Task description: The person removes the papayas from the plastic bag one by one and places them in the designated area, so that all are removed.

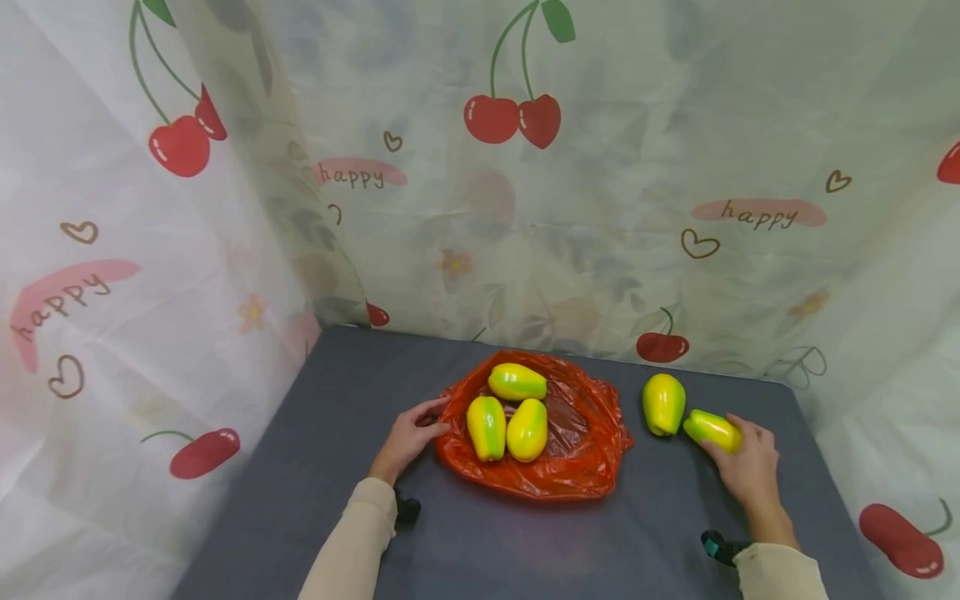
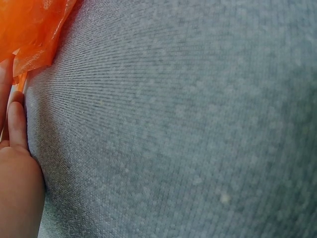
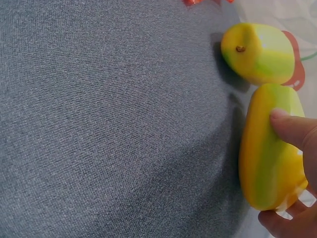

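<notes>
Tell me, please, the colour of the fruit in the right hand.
The fruit is yellow with green bands, seen best in the right wrist view.

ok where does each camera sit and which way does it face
Head: worn there, facing forward and down at table and bag; left hand, right hand, sleeves show.
Left wrist: worn there, facing table and bag; left hand shows.
Right wrist: worn there, facing table and held fruit; right hand shows.
Head and right wrist share the held fruit.
</notes>
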Available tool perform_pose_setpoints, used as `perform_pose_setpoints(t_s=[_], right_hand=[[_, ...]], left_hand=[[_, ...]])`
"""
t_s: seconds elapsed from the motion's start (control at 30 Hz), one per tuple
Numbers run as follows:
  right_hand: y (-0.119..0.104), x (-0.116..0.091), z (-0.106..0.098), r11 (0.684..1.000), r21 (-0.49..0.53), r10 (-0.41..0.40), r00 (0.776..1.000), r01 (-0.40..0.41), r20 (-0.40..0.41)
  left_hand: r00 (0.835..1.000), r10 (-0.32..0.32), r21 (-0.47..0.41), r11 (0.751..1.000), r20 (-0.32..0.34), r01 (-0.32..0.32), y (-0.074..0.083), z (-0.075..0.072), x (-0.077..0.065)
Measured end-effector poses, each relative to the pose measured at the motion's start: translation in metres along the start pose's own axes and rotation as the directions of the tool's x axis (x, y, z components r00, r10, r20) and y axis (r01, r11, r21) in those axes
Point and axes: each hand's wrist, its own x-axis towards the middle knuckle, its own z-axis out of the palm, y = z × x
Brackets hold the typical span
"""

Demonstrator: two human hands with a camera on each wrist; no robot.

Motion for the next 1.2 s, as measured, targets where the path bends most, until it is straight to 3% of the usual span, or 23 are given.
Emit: perform_pose_setpoints(t_s=[0.37, 0.7, 0.97, 1.2], right_hand=[[-0.001, 0.002, 0.0, 1.0, -0.011, -0.005, 1.0, 0.005, 0.0], [-0.004, 0.001, -0.005, 1.0, -0.008, 0.018, 1.0, -0.018, 0.023], [-0.012, 0.0, -0.012, 1.0, -0.029, 0.006, 1.0, -0.006, 0.028], [-0.025, -0.002, -0.019, 0.997, -0.063, 0.046, 0.997, -0.042, 0.067]], left_hand=[[1.0, -0.019, 0.01, 1.0, -0.003, 0.019, 0.003, 0.0, -0.001], [1.0, 0.002, -0.002, 1.0, 0.0, -0.002, 0.001, -0.001, 0.0], [1.0, -0.012, 0.004, 1.0, 0.001, 0.012, 0.002, 0.0, -0.001], [1.0, -0.013, 0.004, 1.0, -0.004, 0.013, 0.002, 0.0, -0.001]])
